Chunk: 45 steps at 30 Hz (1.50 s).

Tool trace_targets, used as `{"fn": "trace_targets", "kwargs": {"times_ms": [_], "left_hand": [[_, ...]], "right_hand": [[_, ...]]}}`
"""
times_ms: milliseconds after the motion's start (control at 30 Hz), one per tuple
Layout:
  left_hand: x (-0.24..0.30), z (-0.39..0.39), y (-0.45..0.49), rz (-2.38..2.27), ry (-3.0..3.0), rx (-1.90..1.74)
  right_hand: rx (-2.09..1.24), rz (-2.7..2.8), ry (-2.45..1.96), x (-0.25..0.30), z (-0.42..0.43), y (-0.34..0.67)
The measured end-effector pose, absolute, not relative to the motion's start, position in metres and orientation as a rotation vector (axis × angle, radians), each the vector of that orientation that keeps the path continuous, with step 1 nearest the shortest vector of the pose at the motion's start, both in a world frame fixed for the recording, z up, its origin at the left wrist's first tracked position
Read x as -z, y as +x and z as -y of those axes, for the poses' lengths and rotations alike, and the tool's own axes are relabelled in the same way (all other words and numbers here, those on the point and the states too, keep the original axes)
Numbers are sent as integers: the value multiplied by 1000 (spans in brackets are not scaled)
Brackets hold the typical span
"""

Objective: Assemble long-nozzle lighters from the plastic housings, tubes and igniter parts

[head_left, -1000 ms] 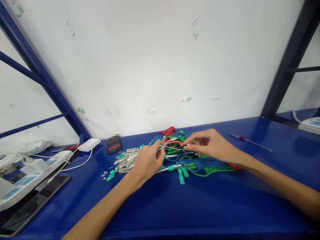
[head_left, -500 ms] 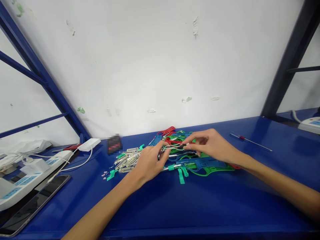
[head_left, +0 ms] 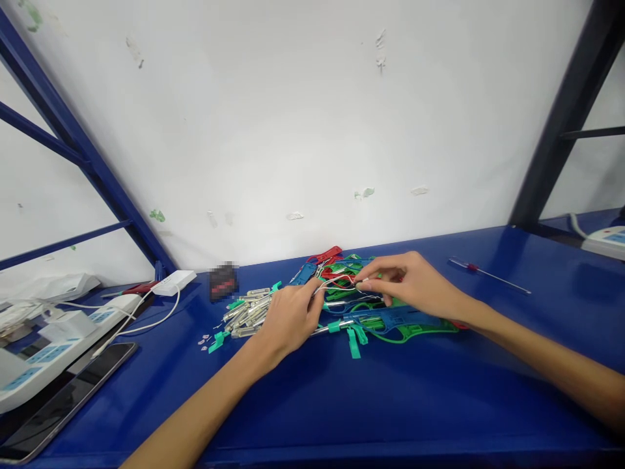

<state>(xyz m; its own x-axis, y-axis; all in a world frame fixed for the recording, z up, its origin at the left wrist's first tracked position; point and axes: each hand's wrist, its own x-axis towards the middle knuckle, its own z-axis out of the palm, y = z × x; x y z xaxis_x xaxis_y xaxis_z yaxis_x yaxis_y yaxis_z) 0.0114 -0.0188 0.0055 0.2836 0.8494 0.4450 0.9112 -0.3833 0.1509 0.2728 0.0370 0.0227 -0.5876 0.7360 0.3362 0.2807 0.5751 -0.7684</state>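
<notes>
Thin white wires [head_left: 336, 281] run between my two hands over the middle of the table. My left hand [head_left: 293, 312] is closed, with the wires pinched between thumb and fingers. Thumb and forefinger of my right hand [head_left: 400, 280] grip the other end of the wires; the exact piece at the fingertips is too small to make out. Below and behind the hands lies a pile of green plastic parts [head_left: 407, 331], blue plastic parts [head_left: 390, 317] and red plastic parts [head_left: 329, 255]. Left of my left hand is a heap of silvery metal pieces [head_left: 249, 312] with teal clips [head_left: 218, 342].
A screwdriver [head_left: 476, 268] lies at the right on the blue table [head_left: 342, 410]. On the left are a smartphone [head_left: 73, 397], a power strip [head_left: 63, 358] and a white adapter [head_left: 174, 283] with a cable. A dark blurred item [head_left: 223, 281] stands near the wall.
The wires between my hands now bow upward more, and the dark piece at my right fingertips shows less. Both hands stay in nearly the same place.
</notes>
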Motion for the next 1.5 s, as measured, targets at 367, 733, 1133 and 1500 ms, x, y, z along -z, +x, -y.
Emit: {"fn": "trace_targets", "kwargs": {"times_ms": [367, 733, 1133, 1500], "left_hand": [[-8, 20, 13, 1634, -2438, 816], [-13, 25, 16, 1664, -2525, 911], [-14, 29, 18, 1599, -2563, 1163], [-15, 31, 19, 1505, -2605, 1198]], "right_hand": [[-950, 2141, -778, -19, -39, 273], [-961, 2146, -792, -21, -36, 272], [-1041, 2119, -818, -18, -40, 271], [-1131, 2053, -835, -22, -38, 269]]}}
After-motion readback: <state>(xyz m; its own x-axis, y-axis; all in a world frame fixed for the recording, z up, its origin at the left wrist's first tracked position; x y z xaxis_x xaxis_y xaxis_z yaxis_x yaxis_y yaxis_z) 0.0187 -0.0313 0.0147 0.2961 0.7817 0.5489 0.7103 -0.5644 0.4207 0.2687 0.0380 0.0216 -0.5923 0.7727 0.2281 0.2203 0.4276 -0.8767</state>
